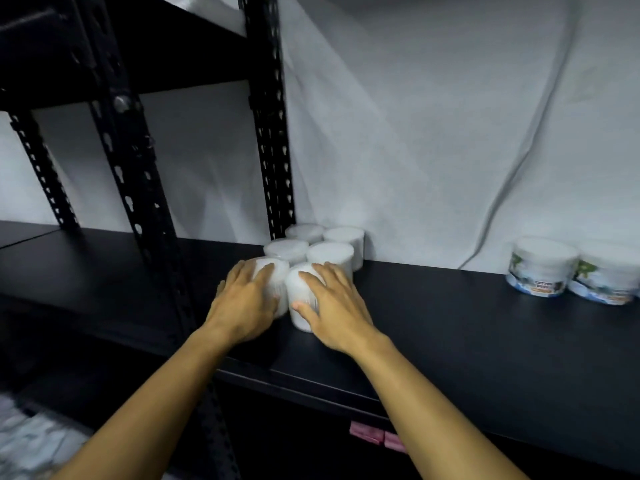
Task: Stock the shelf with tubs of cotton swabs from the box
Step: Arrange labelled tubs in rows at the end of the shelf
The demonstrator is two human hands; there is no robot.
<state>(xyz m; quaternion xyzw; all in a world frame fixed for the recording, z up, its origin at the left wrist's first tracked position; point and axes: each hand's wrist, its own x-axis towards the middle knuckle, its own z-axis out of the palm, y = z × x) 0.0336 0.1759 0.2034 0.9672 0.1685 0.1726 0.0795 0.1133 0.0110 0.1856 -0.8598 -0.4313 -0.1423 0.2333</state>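
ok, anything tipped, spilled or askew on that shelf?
Nothing stands out. Six white tubs stand upright in a tight two-wide cluster on the black shelf; the left hand and right hand each hold a front tub. The labelled tubs far right are upright too.

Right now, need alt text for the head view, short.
Two bare hands, left hand and right hand, each grip a front tub in a cluster of six white cotton swab tubs on a black shelf. Two labelled tubs stand apart to the right, against a white sheet.
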